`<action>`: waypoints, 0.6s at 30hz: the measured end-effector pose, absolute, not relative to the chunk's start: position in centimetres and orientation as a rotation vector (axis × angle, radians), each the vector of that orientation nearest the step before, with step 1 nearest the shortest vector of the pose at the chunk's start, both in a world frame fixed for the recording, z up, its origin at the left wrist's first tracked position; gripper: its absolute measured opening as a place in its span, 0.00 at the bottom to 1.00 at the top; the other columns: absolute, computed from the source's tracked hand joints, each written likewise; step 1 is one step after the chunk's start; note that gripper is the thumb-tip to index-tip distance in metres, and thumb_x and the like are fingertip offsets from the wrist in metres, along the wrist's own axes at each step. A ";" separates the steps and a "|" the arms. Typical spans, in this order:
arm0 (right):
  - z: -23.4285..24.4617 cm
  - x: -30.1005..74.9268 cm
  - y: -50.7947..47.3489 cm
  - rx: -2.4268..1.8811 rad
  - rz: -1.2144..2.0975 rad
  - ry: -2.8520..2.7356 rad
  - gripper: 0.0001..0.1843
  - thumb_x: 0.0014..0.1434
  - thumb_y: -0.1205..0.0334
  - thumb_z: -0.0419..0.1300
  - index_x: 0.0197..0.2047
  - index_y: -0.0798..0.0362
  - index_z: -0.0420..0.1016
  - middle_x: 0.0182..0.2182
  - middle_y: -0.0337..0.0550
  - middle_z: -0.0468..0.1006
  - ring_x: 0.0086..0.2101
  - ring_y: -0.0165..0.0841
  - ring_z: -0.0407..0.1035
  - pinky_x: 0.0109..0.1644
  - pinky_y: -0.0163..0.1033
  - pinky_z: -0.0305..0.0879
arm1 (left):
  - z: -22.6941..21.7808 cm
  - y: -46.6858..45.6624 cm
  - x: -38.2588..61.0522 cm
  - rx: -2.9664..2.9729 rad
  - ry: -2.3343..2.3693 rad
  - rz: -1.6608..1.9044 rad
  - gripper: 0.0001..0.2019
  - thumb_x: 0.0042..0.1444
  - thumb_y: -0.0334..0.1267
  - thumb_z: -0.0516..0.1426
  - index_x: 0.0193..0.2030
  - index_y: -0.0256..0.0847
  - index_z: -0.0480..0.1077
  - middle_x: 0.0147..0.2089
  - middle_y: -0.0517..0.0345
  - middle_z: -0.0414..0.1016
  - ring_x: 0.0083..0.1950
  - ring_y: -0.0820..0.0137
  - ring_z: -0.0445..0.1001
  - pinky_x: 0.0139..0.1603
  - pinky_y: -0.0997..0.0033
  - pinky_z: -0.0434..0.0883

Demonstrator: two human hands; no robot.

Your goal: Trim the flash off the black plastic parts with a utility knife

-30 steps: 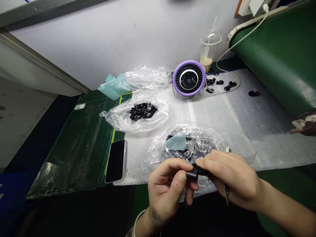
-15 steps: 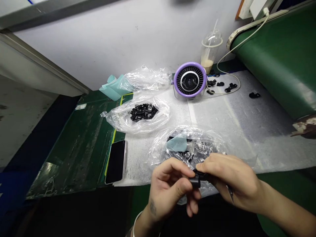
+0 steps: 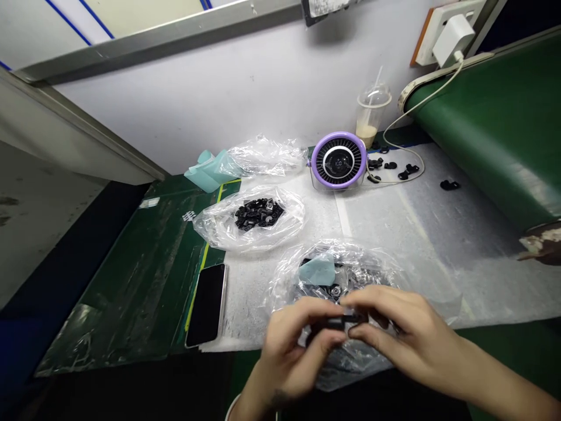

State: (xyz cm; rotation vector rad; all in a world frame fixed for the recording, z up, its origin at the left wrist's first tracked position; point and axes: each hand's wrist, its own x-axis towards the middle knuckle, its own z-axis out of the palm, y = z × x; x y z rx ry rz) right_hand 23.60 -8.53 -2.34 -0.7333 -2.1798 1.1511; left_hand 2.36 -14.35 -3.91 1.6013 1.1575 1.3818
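Between the fingertips of both hands is a small black plastic part (image 3: 336,323), slightly blurred. My left hand (image 3: 298,345) pinches its left end between thumb and forefinger. My right hand (image 3: 394,330) closes thumb and fingers on its right end, where a dark piece shows; I cannot tell whether it is a separate piece. Just beyond and beneath my hands lies an open clear plastic bag (image 3: 284,280) of dark and metallic parts, with a light blue scrap (image 3: 318,270) on top. Farther back, a second clear bag (image 3: 210,225) holds several small black parts (image 3: 259,214).
A phone (image 3: 205,305) lies at the left. A purple fan (image 3: 339,161) and a plastic cup (image 3: 368,120) stand by the wall, a white cable (image 3: 423,166) looping past loose black parts (image 3: 409,171). A green conveyor belt (image 3: 491,128) rises at the right.
My left fingers have closed in around the black part, and my right thumb has come into view beneath its right end. The view has tilted up, so the table things sit lower.
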 end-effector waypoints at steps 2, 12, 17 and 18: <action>-2.3 23.9 -8.7 -0.954 1.255 -2.140 0.23 0.68 0.60 0.63 0.62 0.40 0.60 0.44 0.38 0.79 0.43 0.34 0.78 0.47 0.38 0.75 | -3.8 -12.1 0.5 1.612 1.308 1.541 0.06 0.66 0.31 0.63 0.48 0.43 0.78 0.31 0.59 0.81 0.25 0.76 0.77 0.23 0.81 0.71; -4.0 27.8 -9.2 -1.243 1.269 -1.699 0.08 0.74 0.49 0.57 0.48 0.42 0.67 0.47 0.41 0.78 0.49 0.32 0.74 0.47 0.31 0.75 | -4.8 -7.2 -3.6 1.611 1.873 1.548 0.09 0.67 0.40 0.59 0.45 0.38 0.79 0.32 0.59 0.79 0.29 0.75 0.74 0.30 0.76 0.71; -3.9 27.4 -8.7 -1.164 1.245 -1.612 0.05 0.69 0.54 0.66 0.45 0.42 0.78 0.42 0.38 0.83 0.44 0.29 0.80 0.47 0.26 0.76 | -5.2 -10.0 3.2 2.170 1.532 0.480 0.10 0.71 0.32 0.54 0.49 0.41 0.79 0.42 0.55 0.83 0.41 0.70 0.81 0.42 0.73 0.78; -3.8 27.2 -8.7 -1.159 1.250 -1.620 0.05 0.68 0.54 0.67 0.45 0.42 0.80 0.42 0.38 0.84 0.43 0.29 0.80 0.46 0.26 0.76 | -5.9 -9.6 4.2 2.177 1.563 0.325 0.11 0.70 0.29 0.55 0.51 0.40 0.78 0.44 0.54 0.83 0.44 0.69 0.82 0.46 0.71 0.79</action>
